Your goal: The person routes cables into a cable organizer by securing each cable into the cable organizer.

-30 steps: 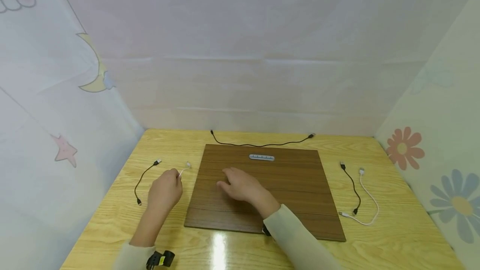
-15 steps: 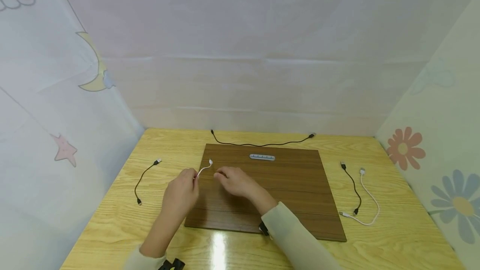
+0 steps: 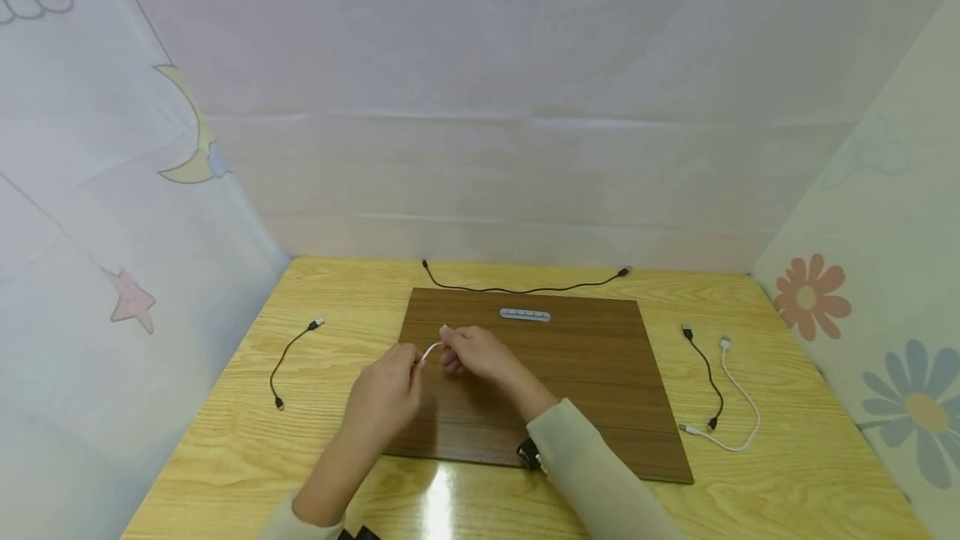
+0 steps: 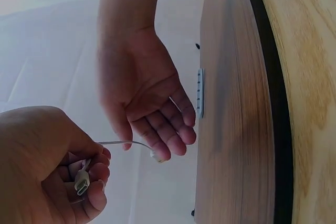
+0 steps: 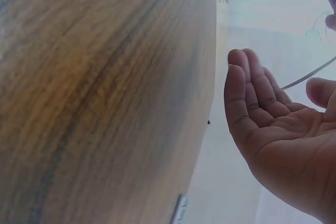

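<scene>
My left hand (image 3: 382, 394) grips a short white USB cable (image 3: 430, 351) above the left part of a brown wooden board (image 3: 585, 407). In the left wrist view, the cable's USB-C plug (image 4: 82, 183) sticks out of the curled left fingers. The other end arches across to my right hand (image 3: 486, 357), where its white plug (image 4: 156, 156) lies by the index fingertip. Both wrist views show the right fingers fairly straight, with the thumb held apart from them. Whether the plug touches the fingertip is hard to tell.
A light blue cable-clip strip (image 3: 525, 315) lies on the board's far part. One black cable (image 3: 279, 369) lies left, another (image 3: 517, 290) behind the board. To the right lie a black cable (image 3: 707, 369) and a white cable (image 3: 756, 419). Fabric walls (image 3: 487, 148) surround the table.
My left hand has carried the white cable rightward from the table over the board. The cable's free end has come to the right hand, which stays in nearly the same place.
</scene>
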The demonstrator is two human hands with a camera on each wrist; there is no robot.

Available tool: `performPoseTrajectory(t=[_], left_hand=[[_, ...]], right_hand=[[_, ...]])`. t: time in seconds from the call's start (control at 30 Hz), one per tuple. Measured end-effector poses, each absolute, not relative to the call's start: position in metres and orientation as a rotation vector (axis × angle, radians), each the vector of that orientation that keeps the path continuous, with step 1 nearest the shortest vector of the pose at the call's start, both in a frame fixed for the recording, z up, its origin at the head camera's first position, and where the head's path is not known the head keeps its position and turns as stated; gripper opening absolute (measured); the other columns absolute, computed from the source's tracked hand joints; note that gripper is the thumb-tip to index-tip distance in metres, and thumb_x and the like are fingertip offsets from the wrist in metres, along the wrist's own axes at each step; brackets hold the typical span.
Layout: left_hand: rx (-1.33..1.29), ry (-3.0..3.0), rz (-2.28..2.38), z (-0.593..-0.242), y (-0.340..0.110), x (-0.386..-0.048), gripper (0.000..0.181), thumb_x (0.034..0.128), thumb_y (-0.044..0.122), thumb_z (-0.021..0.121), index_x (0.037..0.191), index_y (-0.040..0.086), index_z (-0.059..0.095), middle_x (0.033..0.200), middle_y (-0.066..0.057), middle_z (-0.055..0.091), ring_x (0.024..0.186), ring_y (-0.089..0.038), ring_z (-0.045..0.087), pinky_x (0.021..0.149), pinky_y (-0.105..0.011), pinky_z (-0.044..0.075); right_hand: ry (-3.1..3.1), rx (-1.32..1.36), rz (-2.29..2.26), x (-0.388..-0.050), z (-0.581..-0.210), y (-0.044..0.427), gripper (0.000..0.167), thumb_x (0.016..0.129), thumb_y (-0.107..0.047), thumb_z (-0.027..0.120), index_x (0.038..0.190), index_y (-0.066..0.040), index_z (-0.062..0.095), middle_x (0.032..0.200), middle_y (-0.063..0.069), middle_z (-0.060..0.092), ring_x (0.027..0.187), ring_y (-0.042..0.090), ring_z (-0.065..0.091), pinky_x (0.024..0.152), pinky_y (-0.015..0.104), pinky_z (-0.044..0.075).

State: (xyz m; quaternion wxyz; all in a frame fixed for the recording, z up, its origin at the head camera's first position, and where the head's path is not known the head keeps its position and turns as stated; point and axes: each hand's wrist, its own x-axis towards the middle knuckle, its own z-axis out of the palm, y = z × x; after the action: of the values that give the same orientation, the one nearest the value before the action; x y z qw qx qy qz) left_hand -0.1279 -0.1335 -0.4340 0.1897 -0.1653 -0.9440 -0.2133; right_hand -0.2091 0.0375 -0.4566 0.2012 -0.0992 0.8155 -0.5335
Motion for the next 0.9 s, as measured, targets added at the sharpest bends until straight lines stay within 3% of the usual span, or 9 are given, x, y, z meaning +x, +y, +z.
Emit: performPoseTrajectory(t=[0.17,0.4,0.53,0.7,0.9], left_hand=[[-0.529,-2.671,-0.599,-0.436,-0.125,-0.126,0.009,0.0933,0.005,0.069,0.087,0.007,0.063,0.076,0.0,0.058,0.058,-0.009,0.05,0.05,-0.02,0.043],[-0.578,-2.714,-0.573,-0.442,-0.113,-0.123,0.008,0.0912,0.006,0.072,0.087,0.008,0.065,0.077,0.001,0.06,0.061,-0.011,0.055,0.051,-0.024,0.045],[-0.605,-2.731,-0.575,-0.45,-0.106,-0.124,0.011,0.0903,0.008,0.074,0.084,0.008,0.064,0.074,0.0,0.06,0.059,-0.012,0.056,0.048,-0.024,0.043],[-0.639,-2.759,-0.555,-0.46,-0.097,-0.125,0.013,0.0922,0.012,0.073,0.084,0.008,0.063,0.075,-0.002,0.062,0.057,-0.013,0.056,0.046,-0.024,0.042],[-0.691,-2.794,-0.528,-0.47,-0.086,-0.124,0.016,0.0926,0.013,0.073,0.082,0.009,0.062,0.073,-0.002,0.062,0.059,-0.017,0.061,0.048,-0.025,0.047]], right_hand=[[2.165,-0.151,-1.644,-0.215,-0.459,0.042,0.044,0.108,-0.032,0.048,0.108,0.008,0.068,0.087,0.013,0.074,0.086,0.032,0.073,0.081,0.045,0.06],[2.17,-0.094,-1.729,-0.22,-0.462,0.053,0.035,0.106,-0.019,0.052,0.109,0.013,0.065,0.082,0.01,0.071,0.07,0.015,0.067,0.076,0.04,0.06],[2.21,-0.059,-1.741,-0.221,-0.46,0.061,0.033,0.105,-0.02,0.055,0.107,0.011,0.067,0.086,0.012,0.072,0.07,0.016,0.065,0.074,0.037,0.059],[2.276,-0.02,-1.741,-0.223,-0.461,0.071,0.032,0.104,-0.021,0.057,0.103,0.009,0.069,0.078,0.007,0.068,0.069,0.017,0.065,0.071,0.037,0.059],[2.338,0.038,-1.716,-0.226,-0.466,0.082,0.029,0.102,-0.022,0.063,0.102,0.007,0.068,0.076,0.006,0.067,0.066,0.015,0.063,0.067,0.035,0.06]])
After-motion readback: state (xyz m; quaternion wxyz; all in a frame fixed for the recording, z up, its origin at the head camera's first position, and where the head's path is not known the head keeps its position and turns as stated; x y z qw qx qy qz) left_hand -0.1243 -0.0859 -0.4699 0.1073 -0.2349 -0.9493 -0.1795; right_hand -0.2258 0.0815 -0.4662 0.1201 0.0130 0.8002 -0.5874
